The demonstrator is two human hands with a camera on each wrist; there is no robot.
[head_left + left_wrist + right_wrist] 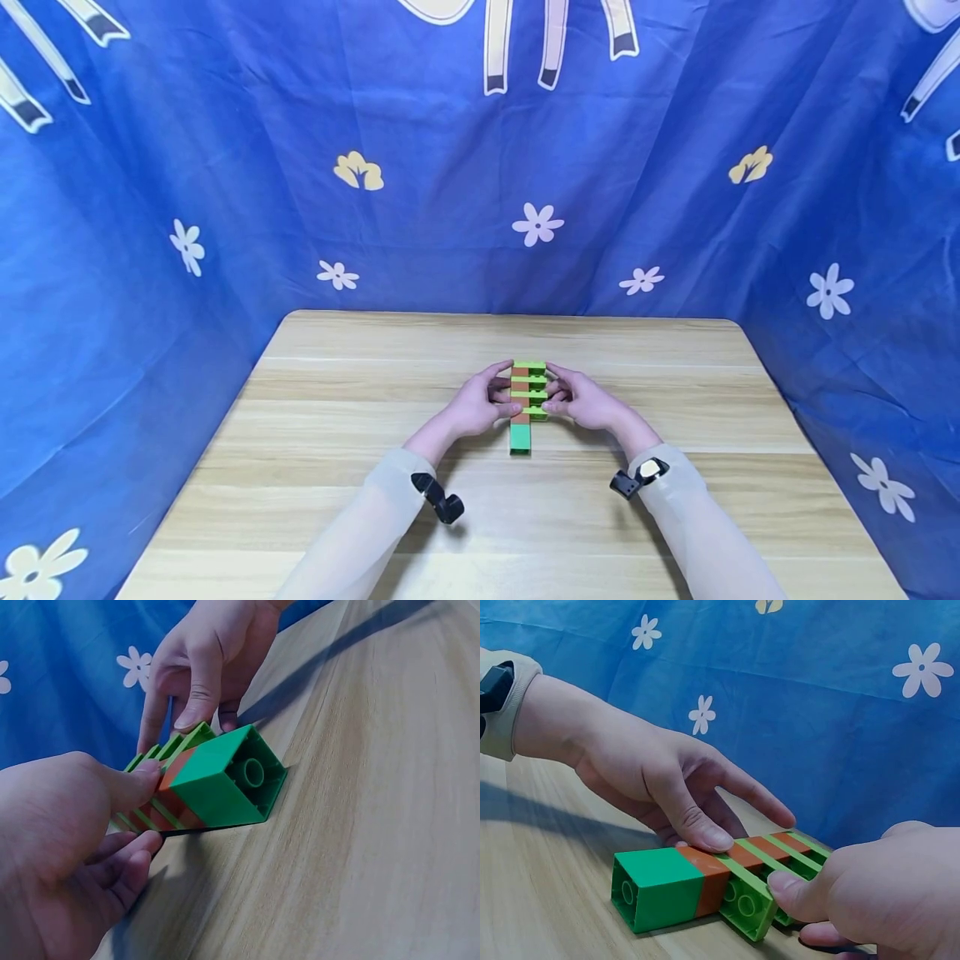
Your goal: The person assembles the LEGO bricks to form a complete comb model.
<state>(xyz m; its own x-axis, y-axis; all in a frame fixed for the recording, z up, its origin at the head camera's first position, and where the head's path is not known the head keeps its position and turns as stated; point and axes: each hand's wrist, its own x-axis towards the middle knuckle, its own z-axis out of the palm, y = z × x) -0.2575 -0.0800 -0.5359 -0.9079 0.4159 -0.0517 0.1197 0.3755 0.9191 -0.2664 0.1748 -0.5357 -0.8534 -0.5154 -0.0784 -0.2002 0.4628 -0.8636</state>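
A stack of building bricks lies on its side on the wooden table. Its near end is a dark green brick point(521, 438), hollow underside toward me. Beyond that, orange bricks point(712, 889) alternate with light green plates point(751, 901) that stick out to the right. My left hand point(474, 406) grips the stack from the left, thumb on an orange brick and index finger near the far end. From the right, my right hand point(591, 403) holds the light green plates, its thumb against the nearest one. Its other fingertips are partly hidden behind the plates.
The table point(322, 400) has light wood grain and rounded far corners. A blue curtain point(465, 208) printed with flowers and animal legs hangs behind it and along both sides. Black wrist cameras sit on the left sleeve point(375, 504) and the right sleeve point(693, 517).
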